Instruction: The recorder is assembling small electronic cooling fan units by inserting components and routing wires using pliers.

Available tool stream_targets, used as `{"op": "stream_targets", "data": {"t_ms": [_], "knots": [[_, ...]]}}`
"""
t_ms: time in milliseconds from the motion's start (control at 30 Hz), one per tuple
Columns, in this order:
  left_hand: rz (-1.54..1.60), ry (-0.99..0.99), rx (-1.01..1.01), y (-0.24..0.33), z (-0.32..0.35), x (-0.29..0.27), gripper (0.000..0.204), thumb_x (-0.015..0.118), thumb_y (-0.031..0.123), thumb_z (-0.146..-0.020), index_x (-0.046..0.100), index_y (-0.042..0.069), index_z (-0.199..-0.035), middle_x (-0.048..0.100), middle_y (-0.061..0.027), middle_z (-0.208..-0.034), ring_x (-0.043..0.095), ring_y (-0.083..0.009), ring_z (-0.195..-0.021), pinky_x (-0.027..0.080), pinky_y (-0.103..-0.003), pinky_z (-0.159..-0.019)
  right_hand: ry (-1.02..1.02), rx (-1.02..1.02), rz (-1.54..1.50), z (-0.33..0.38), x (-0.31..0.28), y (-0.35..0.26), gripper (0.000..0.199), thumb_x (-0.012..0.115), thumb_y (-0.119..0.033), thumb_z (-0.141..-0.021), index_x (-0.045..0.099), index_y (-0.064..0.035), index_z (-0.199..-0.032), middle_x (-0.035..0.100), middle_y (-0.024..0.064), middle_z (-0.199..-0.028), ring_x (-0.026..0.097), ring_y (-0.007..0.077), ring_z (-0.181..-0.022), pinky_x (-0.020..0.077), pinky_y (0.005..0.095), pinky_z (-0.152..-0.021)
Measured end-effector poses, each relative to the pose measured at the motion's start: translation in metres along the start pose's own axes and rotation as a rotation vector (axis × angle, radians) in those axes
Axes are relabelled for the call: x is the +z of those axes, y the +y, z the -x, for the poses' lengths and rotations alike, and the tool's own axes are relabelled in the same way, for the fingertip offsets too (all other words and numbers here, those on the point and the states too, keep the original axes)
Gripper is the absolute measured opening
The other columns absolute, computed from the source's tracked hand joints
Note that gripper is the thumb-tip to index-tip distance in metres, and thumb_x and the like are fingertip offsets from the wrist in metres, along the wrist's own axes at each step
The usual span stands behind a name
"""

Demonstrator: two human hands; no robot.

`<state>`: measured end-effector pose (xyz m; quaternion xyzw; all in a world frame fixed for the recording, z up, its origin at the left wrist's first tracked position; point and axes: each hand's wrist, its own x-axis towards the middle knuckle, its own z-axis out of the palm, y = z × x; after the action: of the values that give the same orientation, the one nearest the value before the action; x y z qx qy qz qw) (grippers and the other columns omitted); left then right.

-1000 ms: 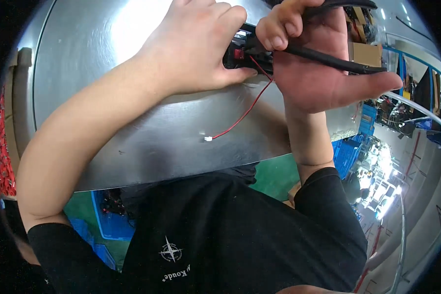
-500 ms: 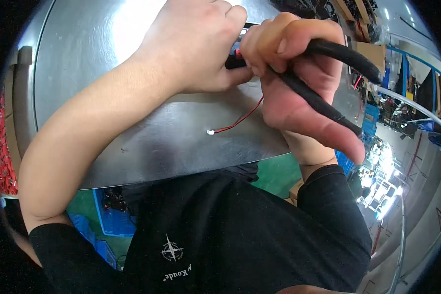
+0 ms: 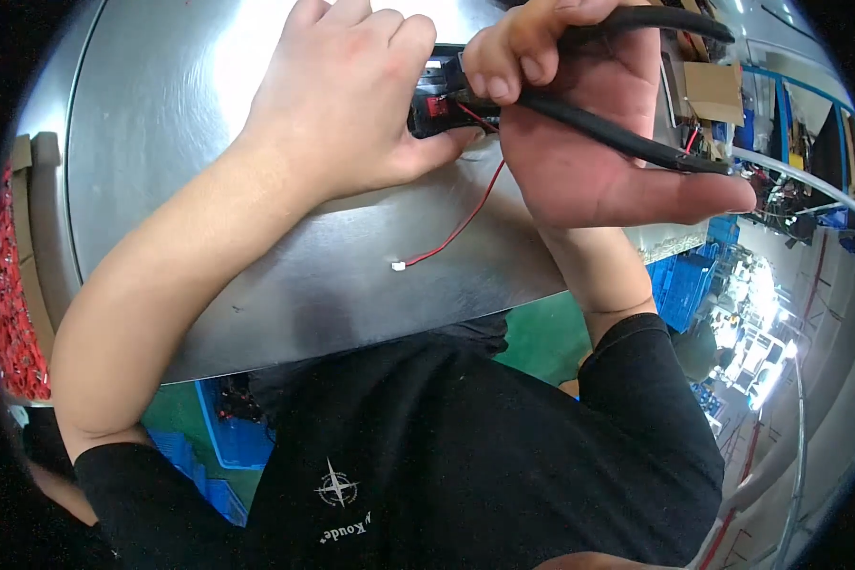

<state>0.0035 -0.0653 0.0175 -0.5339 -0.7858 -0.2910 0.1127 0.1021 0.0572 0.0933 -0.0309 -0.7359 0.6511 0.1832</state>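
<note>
Head view: matte, curved black-handled pliers [image 3: 617, 133] in right hand [image 3: 584, 171].

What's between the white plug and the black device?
In the head view, a red wire runs from the plug toward the device, over the table.

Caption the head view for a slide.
Left hand holds a black device at a metal table; right hand holds a black-handled tool beside a red wire.

Head-worn fisheye; downward; close above both hands [image 3: 347, 100]
</note>
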Motion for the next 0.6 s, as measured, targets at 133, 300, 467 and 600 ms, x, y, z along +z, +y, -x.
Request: {"op": "stream_targets", "data": {"t_ms": [133, 300, 467, 600], "knots": [[-0.018, -0.044, -0.032, -0.004, 0.002, -0.009, 0.058, 0.080, 0.060, -0.074, 0.059, 0.009, -0.090, 0.063, -0.0107, -0.086, 0.060, -0.0332, -0.088, 0.044, -0.046, -0.080, 0.150, 0.087, 0.023, -0.005, 0.016, -0.005, 0.100, 0.054, -0.100, -0.070, 0.052, -0.0086, -0.110, 0.049, 0.0051, -0.086, 0.044, 0.0165, -0.065, 0.0397, 0.0334, -0.061], [0.005, 0.022, -0.024, -0.010, -0.006, 0.002, 0.068, 0.076, 0.067, -0.075, 0.066, 0.005, -0.102, 0.067, -0.0139, -0.097, 0.062, -0.0324, -0.099, 0.045, -0.047, -0.085, -0.366, -0.289, -0.679, -0.075, -0.101, 0.024, 0.103, 0.070, -0.094, -0.062, 0.052, -0.0079, -0.116, 0.041, 0.0000, -0.086, 0.041, 0.0128, -0.074, 0.0333, 0.0305, -0.067], [0.098, 0.069, 0.066, -0.015, -0.001, 0.006, 0.069, 0.078, 0.059, -0.077, 0.064, 0.004, -0.115, 0.066, -0.0146, -0.105, 0.060, -0.0334, -0.103, 0.046, -0.046, -0.088, -0.364, 0.018, -1.090, -0.087, -0.170, 0.095, 0.094, 0.068, -0.086, -0.072, 0.050, -0.0030, -0.114, 0.039, 0.0000, -0.086, 0.037, 0.0121, -0.071, 0.0321, 0.0273, -0.065], [0.148, -0.004, 0.029, -0.009, 0.000, 0.005, 0.073, 0.084, 0.051, -0.075, 0.063, 0.006, -0.128, 0.068, -0.0134, -0.115, 0.061, -0.0353, -0.107, 0.047, -0.046, -0.093, -0.278, 0.115, -0.993, -0.082, -0.160, 0.110, 0.088, 0.051, -0.083, -0.087, 0.049, 0.0001, -0.117, 0.040, 0.0006, -0.088, 0.037, 0.0114, -0.070, 0.0330, 0.0255, -0.065]]}}
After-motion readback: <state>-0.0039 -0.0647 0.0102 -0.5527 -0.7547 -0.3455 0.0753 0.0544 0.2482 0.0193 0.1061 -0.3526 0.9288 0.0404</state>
